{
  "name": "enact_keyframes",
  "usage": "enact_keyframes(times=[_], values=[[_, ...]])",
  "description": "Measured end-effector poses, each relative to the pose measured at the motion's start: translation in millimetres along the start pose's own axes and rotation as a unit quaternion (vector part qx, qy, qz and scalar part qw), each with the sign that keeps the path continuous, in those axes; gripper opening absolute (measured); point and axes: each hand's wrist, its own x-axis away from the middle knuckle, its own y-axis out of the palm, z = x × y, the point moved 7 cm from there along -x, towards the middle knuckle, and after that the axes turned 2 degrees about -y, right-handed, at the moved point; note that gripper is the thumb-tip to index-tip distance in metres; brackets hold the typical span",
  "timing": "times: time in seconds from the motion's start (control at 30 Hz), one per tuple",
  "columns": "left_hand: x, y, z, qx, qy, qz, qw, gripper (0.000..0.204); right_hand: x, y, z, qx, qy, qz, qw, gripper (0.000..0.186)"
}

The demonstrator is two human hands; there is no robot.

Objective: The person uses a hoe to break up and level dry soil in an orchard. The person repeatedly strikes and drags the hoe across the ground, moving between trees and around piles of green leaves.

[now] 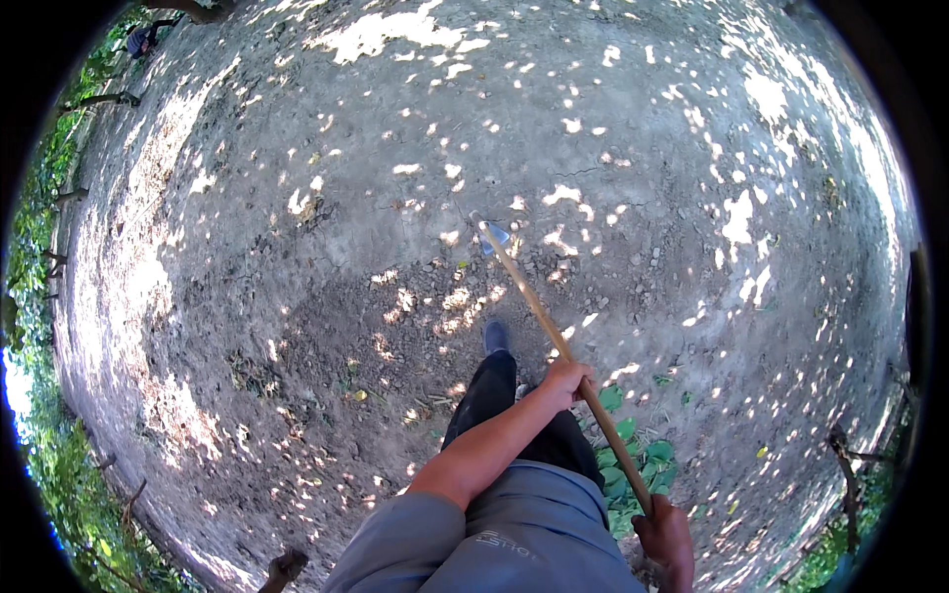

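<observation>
Shirt: grey cloth filled the lower edge, closest to the lens.
Right hand: the right hand was clamped round the butt end of the hoe handle, fingers closed.
Left hand: the left hand was wrapped shut on the same handle, further up the shaft toward the blade, the forearm crossing the body to reach it.
Hoe blade: the small metal blade sat on the bare soil at the handle's far end, ahead of the person's shoe.
Long axis: the handle ran straight from the right hand, low and right, up and leftward to the blade; the working end pointed away from the person.
Doing it well: judged from the pose, keeping the two hands well apart on the handle would give leverage, and drawing the blade back to the side of the shoe, not at it, would keep the foot safe.
Beside the handle: green leaves lay just right of it, near the lower hand.
</observation>
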Motion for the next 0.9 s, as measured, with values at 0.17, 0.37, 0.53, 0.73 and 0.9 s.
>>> enact_keyframes(times=[0.17,0.37,0.53,0.73,0.9], values=[[13.3,6.7,3.1,-0.075,0.028,0.021,0.997,0.012,1.6,10.6,16.0,-0.072,0.039,-0.048,0.995,0.032],[20.5,11.9,8.1,0.016,0.049,0.007,0.999,0.01,-1.9,7.5,19.5,-0.092,0.003,-0.001,0.996,0.031],[-10.7,-39.7,19.9,0.003,0.049,0.084,0.995,0.005,-20.5,33.5,-21.9,-0.114,-0.02,-0.028,0.993,0.03],[-10.1,-48.3,29.2,-0.036,0.069,0.102,0.992,0.007,-32.2,40.1,-20.4,-0.135,-0.064,0.003,0.989,0.029],[-0.2,-77.5,80.4,0.051,0.117,0.094,0.987,0.01,-64.3,26.5,-78.7,-0.021,-0.131,0.044,0.99,0.031]])
